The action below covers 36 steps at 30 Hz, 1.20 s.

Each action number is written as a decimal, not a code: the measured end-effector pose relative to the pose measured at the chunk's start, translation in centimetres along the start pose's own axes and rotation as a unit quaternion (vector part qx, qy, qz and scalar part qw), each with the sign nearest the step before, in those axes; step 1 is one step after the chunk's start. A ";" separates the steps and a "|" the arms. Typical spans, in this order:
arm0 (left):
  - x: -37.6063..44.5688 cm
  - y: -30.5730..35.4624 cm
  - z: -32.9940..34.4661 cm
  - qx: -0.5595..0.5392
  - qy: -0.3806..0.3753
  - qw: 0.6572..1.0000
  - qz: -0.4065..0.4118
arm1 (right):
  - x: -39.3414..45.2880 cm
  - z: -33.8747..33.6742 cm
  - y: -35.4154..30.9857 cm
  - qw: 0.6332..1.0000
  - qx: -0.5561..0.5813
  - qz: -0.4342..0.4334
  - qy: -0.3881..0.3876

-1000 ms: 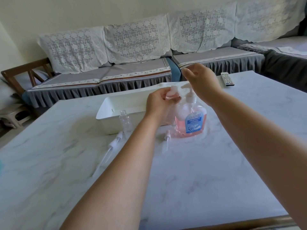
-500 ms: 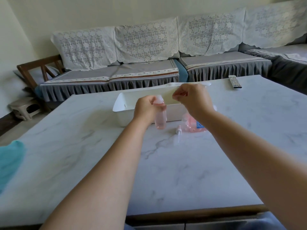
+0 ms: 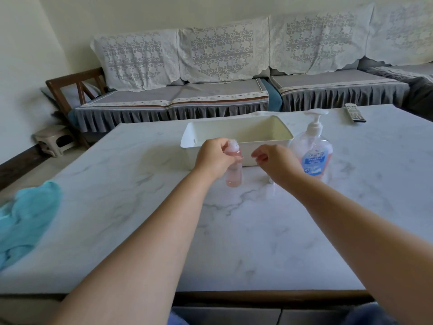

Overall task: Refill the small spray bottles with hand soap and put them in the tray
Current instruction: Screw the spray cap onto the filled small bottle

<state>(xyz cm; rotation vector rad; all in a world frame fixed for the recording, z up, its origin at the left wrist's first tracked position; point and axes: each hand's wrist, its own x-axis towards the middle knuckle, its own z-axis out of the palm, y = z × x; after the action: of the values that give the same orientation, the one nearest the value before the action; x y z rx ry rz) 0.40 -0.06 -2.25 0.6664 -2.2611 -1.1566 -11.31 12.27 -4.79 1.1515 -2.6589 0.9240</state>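
My left hand (image 3: 214,158) grips the small spray bottle (image 3: 233,169), fingers wrapped round its upper half; the bottle is upright, pink with soap, its neck bare of any cap, and it sits just in front of the white tray (image 3: 236,138), though I cannot tell whether its base touches the marble table (image 3: 140,207). Half a second ago it was in much the same grasp. My right hand (image 3: 274,163) has changed more: it was then up at the bottle's mouth, and now it has dropped away to the right of the bottle, fingers loosely curled, thumb and forefinger close together, and I cannot tell whether they pinch anything. Under that wrist a spray head (image 3: 271,184) lies on the table, mostly hidden. The hand soap pump bottle (image 3: 314,153), earlier covered by my right hand, now stands in full view just right of the tray. A remote (image 3: 354,113) lies well to the tray's right, and a teal cloth (image 3: 25,219) far to its left.
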 end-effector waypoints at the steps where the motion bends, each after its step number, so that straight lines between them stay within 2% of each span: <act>1: 0.0 0.0 -0.3 0.001 0.002 1.000 -0.001 | 0.0 0.4 -0.3 1.000 0.006 -0.001 -0.010; 7: -0.1 -0.5 -2.8 -0.038 0.014 0.999 -0.011 | -0.4 2.6 -2.0 0.998 0.038 0.004 -0.041; 21: -0.1 -3.6 -6.9 -0.029 0.081 0.995 -0.056 | -0.9 8.0 -7.3 0.981 0.140 0.006 -0.137; 30: 0.7 -4.8 -7.8 -0.011 0.152 0.986 -0.064 | 0.0 9.7 -9.7 0.989 0.077 0.018 -0.128; 36: 0.7 -5.6 -8.3 -0.006 0.162 0.984 -0.080 | -0.2 10.8 -10.2 0.990 0.019 0.020 -0.138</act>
<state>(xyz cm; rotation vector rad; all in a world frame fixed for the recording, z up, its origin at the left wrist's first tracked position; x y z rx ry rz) 6.16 -8.23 -2.54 0.9702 -1.9538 -1.0457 -2.58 0.88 -8.57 1.3286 -2.8995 0.8832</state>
